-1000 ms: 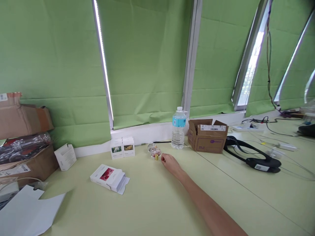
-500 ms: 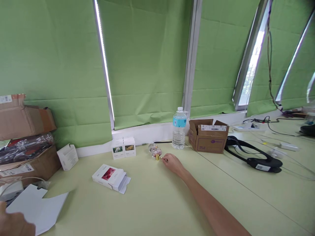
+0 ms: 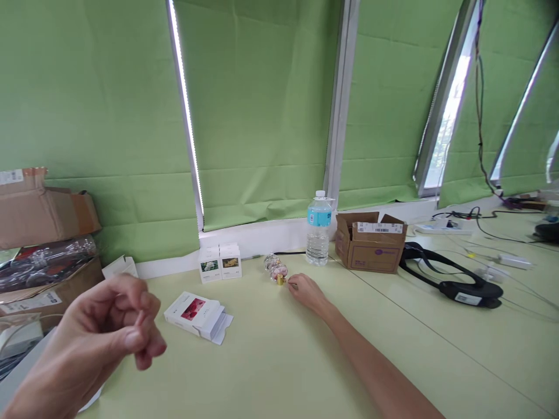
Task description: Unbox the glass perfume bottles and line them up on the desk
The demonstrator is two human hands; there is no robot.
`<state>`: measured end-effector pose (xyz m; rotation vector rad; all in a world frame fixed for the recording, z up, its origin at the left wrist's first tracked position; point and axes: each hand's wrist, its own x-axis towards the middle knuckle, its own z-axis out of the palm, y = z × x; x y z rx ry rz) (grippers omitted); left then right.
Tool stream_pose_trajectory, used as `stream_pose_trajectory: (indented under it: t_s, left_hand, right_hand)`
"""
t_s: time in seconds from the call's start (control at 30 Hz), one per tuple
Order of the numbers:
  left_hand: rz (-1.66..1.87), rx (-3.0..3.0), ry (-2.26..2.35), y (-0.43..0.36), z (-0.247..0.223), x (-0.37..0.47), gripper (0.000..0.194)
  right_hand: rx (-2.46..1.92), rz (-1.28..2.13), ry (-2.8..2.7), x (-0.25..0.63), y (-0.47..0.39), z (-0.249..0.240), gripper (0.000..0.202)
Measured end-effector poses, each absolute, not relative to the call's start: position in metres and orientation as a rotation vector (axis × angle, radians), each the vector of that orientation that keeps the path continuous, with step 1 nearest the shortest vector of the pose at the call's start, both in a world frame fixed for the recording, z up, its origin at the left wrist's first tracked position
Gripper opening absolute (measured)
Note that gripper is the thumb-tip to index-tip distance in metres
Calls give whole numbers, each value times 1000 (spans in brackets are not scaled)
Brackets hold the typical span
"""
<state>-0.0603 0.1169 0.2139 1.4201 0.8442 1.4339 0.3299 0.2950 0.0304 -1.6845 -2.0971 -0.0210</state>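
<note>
Two hands in view. The right hand (image 3: 307,292) was at mid-bench, fingers drawn in narrow at the tips, just right of a gold piece (image 3: 280,280); couldn't tell if it touched that or held something small. The left hand (image 3: 98,331) was raised on the near left side, fingers curled, thumb close to the fingertips, nothing visible in the grip.

The gold piece was at the near end of some clear rounded objects (image 3: 275,266) with pink in them, on the far part of the bench (image 3: 262,366). Between the hands: white box with red picture (image 3: 198,316), lying down, flap out on its right end. Farther back, a small group of white picture boxes (image 3: 219,265), upright. Beyond the right hand, slightly right: water bottle (image 3: 318,238), upright, blue label. Right of that: brown carton (image 3: 371,244), flaps up, then black headband-like device (image 3: 471,291), with cables and a white power strip (image 3: 443,227) farther off.

Far left: stacked brown boxes (image 3: 48,215), clear-wrapped item (image 3: 48,265) between them; white open carton (image 3: 120,267) partly behind the left hand. Green blinds (image 3: 262,116) hung at the far side.
</note>
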Motion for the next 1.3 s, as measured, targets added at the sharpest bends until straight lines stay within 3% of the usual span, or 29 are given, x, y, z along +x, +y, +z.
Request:
stream_pose_trajectory:
  t_s: [0.27, 0.67, 0.9, 1.03, 1.3]
  left_hand:
    - [1167, 1398, 951, 162, 185, -42, 25]
    - [1189, 1436, 1085, 196, 144, -44, 30]
    - [1200, 1771, 1765, 220, 108, -58, 20]
    - [1090, 1892, 1786, 226, 93, -72, 47]
    - [645, 2090, 1770, 226, 67, -81, 72]
  right_hand:
    - [-1651, -84, -2058, 326, 295, 33, 34]
    - [-1459, -54, -2138, 295, 293, 48, 35]
    - [-1381, 3, -2209, 270, 278, 61, 34]
    - [-1352, 60, -2243, 259, 270, 64, 34]
    - [-1134, 456, -2334, 211, 229, 56, 30]
